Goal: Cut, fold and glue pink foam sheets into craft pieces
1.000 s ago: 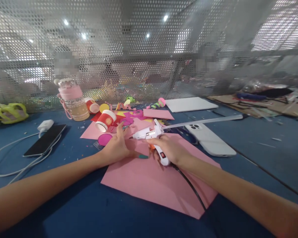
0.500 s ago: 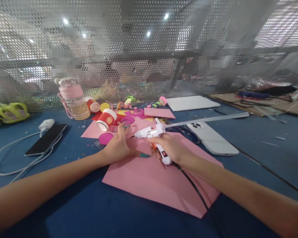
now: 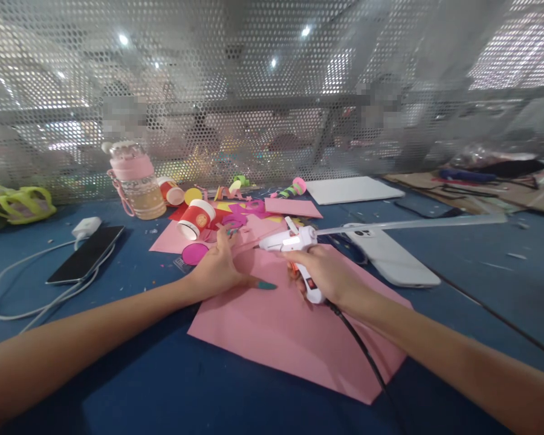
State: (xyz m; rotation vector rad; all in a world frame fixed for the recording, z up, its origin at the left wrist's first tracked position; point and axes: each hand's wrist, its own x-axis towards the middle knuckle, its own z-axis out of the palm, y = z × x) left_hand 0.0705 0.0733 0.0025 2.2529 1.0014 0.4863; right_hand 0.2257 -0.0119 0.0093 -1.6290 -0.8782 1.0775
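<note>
My right hand (image 3: pixel 329 275) is wrapped around the handle of a white hot glue gun (image 3: pixel 297 241), with fingers near its orange trigger. A long clear glue stick (image 3: pixel 412 225) sticks out of the gun's back, and a black cord trails from the handle. The nozzle points left, just over pink paper. My left hand (image 3: pixel 220 266) rests on the large pink sheet (image 3: pixel 294 338), thumb stretched out and fingers apart, painted green at the nails. Beyond the left hand lies a red and white paper cup (image 3: pixel 196 219) on its side. A magenta paper disc (image 3: pixel 194 254) is beside that hand.
Left are a black phone (image 3: pixel 86 254), a white charger (image 3: pixel 87 228) with cable, and a pink-topped bottle (image 3: pixel 133 181). Paper scraps (image 3: pixel 245 211) lie behind my hands. A white phone (image 3: pixel 396 257) is right, a white board (image 3: pixel 353 190) farther back. Perforated metal mesh (image 3: pixel 254 109) closes the back.
My right hand has drawn the glue gun slightly to the right, with the glue stick now reaching farther right. The left hand has stayed nearly in place.
</note>
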